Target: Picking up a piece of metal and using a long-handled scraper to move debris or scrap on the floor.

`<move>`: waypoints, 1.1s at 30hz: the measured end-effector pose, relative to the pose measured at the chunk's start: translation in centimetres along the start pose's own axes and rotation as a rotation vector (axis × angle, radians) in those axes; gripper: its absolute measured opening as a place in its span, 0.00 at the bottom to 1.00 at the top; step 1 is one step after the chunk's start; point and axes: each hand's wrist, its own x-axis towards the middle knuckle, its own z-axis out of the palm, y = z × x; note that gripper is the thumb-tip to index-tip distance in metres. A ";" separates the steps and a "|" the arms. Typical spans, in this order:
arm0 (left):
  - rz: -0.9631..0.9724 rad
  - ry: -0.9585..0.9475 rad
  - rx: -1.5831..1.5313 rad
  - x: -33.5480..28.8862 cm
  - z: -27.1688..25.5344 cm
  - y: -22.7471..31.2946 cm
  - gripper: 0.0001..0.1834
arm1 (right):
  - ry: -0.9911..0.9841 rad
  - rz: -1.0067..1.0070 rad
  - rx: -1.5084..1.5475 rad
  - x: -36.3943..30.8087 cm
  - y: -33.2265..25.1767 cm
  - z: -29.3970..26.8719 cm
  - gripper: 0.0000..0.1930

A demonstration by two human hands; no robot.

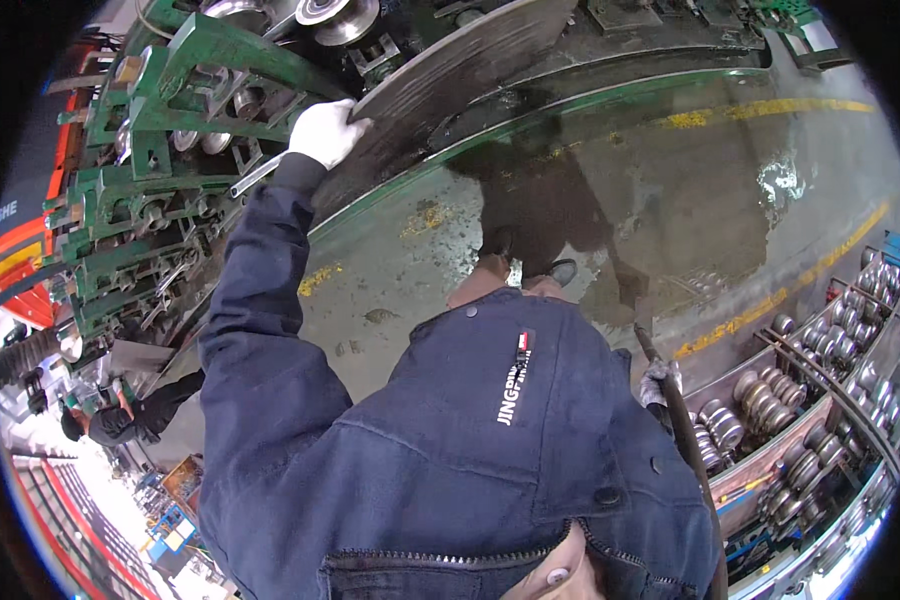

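My left hand [322, 134], in a white glove, is closed at the near end of a long dark metal panel [460, 75], with the fingers around its edge. The panel lies tilted along the green machine's side. Beside that wrist is a silvery wrench [257, 176], resting near the machine frame. Down by my right side, my right hand [658, 384] in a grey-white glove is closed around a long dark bar [686, 440]. That bar runs from the floor back past my jacket; part of the hand is hidden behind the sleeve and bar.
Green machine stands [240, 70] with shiny metal rollers [338, 18] line the left. On the right, a rack [770, 440] holds several metal rollers. The grey floor [690, 170] has wet dark patches and yellow lines. Another person [120, 420] in dark clothes is at the far left.
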 end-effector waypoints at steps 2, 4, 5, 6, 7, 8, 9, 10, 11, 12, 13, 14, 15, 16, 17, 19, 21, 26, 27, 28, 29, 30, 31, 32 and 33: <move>0.001 0.031 -0.018 0.1 -0.1 -1.1 0.23 | 0.014 0.006 0.013 0.2 0.2 0.3 0.14; -0.020 0.047 -0.043 0.1 0.2 -1.7 0.24 | 0.006 0.029 0.029 0.4 0.2 0.7 0.14; -0.041 0.047 -0.059 0.0 0.4 -1.9 0.24 | -0.010 0.050 0.039 0.4 0.0 0.9 0.14; -0.064 0.045 -0.074 -0.1 0.4 -2.1 0.24 | -0.023 0.073 0.048 0.5 0.3 1.3 0.14; -0.067 0.051 -0.079 -0.4 0.5 -2.3 0.24 | -0.039 0.085 0.055 0.6 0.5 1.5 0.14; -0.070 0.056 -0.085 -0.5 0.7 -2.5 0.24 | -0.056 0.096 0.062 0.8 0.7 1.7 0.14; -0.073 0.062 -0.090 -0.7 0.8 -2.7 0.24 | -0.072 0.107 0.069 0.9 0.9 1.9 0.14; -0.065 0.058 -0.081 -0.7 0.8 -2.8 0.24 | -0.065 0.092 0.054 1.0 1.1 2.2 0.14; -0.058 0.054 -0.072 -0.6 0.6 -2.8 0.24 | -0.058 0.077 0.038 0.9 1.4 2.4 0.14; -0.052 0.049 -0.064 -0.5 0.7 -2.9 0.24 | -0.052 0.062 0.022 0.9 1.6 2.6 0.14; -0.059 0.046 -0.064 -0.2 0.7 -2.8 0.24 | -0.043 0.069 0.015 1.0 1.7 2.7 0.14; -0.068 0.024 -0.059 -0.1 0.6 -2.8 0.25 | -0.034 0.075 0.008 1.2 1.8 2.7 0.14; -0.078 0.001 -0.054 0.2 0.5 -2.9 0.25 | -0.024 0.082 0.001 1.3 1.8 2.8 0.15; -0.086 -0.021 -0.050 0.4 0.1 -2.6 0.25 | -0.025 0.086 -0.011 1.5 1.7 2.7 0.15; -0.079 -0.008 -0.041 0.5 0.2 -2.5 0.26 | -0.026 0.090 -0.021 1.7 1.7 2.6 0.15; -0.070 0.021 -0.062 0.7 0.4 -2.6 0.26 | -0.024 0.110 -0.024 1.9 1.6 2.3 0.16; -0.067 0.050 -0.054 0.6 0.7 -2.8 0.25 | -0.023 0.137 -0.005 1.9 1.7 2.1 0.16; -0.062 0.024 -0.064 0.5 0.5 -4.0 0.26 | -0.005 0.138 0.002 1.4 2.1 2.6 0.16; -0.057 0.022 -0.064 0.7 0.4 -4.0 0.26 | -0.006 0.133 -0.006 1.4 2.0 2.5 0.16; -0.056 0.017 -0.061 0.7 0.2 -3.9 0.27 | 0.007 0.138 -0.008 1.3 2.0 2.6 0.16; -0.048 0.019 -0.052 0.9 0.0 -3.7 0.27 | 0.019 0.143 -0.010 1.3 1.9 2.8 0.16; -0.041 0.021 -0.043 1.3 -0.1 -3.5 0.27 | 0.032 0.149 -0.013 1.2 1.9 3.0 0.16; -0.031 0.023 -0.030 1.7 -0.2 -3.4 0.27 | 0.044 0.147 0.000 1.2 1.9 3.1 0.16; -0.032 0.017 -0.035 1.8 -0.1 -3.5 0.27 | 0.056 0.145 0.013 1.2 1.9 3.2 0.16; -0.032 0.011 -0.039 1.9 -0.1 -3.8 0.26 | 0.068 0.143 0.025 1.2 2.0 3.4 0.16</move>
